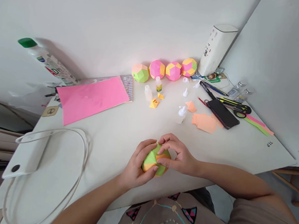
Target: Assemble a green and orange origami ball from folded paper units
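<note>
A green and orange folded paper ball is held between both hands near the front edge of the white table. My left hand wraps round its left side, thumb at the bottom. From the right, my right hand grips the ball, with fingers on top and thumb pressed on an orange face. The underside of the ball is hidden. Beyond the hands stand a clear glue bottle with a white nozzle, an uncapped white bottle and a small bottle with a green-yellow label. Small folded orange paper pieces lie near them.
Several finished paper balls line the wall. At right lie peach paper sheets, a phone, scissors and pens. At left are a pink sheet, a leaning bottle and a white power strip with cable.
</note>
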{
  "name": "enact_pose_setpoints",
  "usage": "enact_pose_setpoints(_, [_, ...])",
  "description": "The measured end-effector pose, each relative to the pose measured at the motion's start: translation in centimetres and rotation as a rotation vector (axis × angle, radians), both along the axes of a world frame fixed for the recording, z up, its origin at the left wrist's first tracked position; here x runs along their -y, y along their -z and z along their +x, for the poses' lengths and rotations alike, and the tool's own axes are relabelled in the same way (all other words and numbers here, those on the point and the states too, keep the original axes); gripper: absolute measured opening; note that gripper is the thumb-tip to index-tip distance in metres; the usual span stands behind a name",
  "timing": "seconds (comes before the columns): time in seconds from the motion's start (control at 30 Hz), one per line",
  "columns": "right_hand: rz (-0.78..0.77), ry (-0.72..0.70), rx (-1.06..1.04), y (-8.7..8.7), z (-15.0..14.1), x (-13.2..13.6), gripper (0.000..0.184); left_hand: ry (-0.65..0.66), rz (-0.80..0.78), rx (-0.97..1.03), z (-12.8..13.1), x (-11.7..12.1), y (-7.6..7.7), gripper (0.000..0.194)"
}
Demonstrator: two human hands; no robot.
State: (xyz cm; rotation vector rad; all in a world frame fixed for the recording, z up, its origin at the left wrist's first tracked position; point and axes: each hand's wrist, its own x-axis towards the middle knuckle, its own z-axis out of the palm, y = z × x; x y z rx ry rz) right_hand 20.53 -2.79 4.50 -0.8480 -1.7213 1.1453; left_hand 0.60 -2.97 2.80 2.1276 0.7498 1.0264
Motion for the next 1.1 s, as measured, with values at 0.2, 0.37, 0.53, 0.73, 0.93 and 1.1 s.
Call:
enact_pose_setpoints(0.2, [0.001,-0.003,0.001,0.07,0.05,-0.01,0.014,-0.003,0.003,-0.017,0.0,-0.01,-0.1,0.047])
enact_pose_setpoints(0.37, [-0.008,-0.005,0.005,-0.05,0.07,-0.01,0.013,-0.01,0.018,-0.017,0.02,0.0,-0.1,0.047])
enact_pose_setpoints(0.53, [0.001,-0.006,0.007,-0.13,0.07,-0.04,0.014,-0.015,0.023,-0.031,0.01,-0.01,-0.16,0.047])
enact_pose_setpoints(0.73, [-0.004,-0.002,0.002,-0.03,0.05,0.0,0.014,-0.008,0.016,-0.017,0.03,0.0,-0.13,0.046])
enact_pose_setpoints(0.93, [0.001,-0.001,-0.002,-0.03,0.02,0.01,0.014,-0.015,0.023,-0.024,0.02,-0.02,-0.09,0.047])
enact_pose_setpoints(1.1, [0.002,0.001,0.002,-0.04,0.03,0.01,0.014,-0.013,0.023,-0.029,0.0,-0.04,-0.12,0.047])
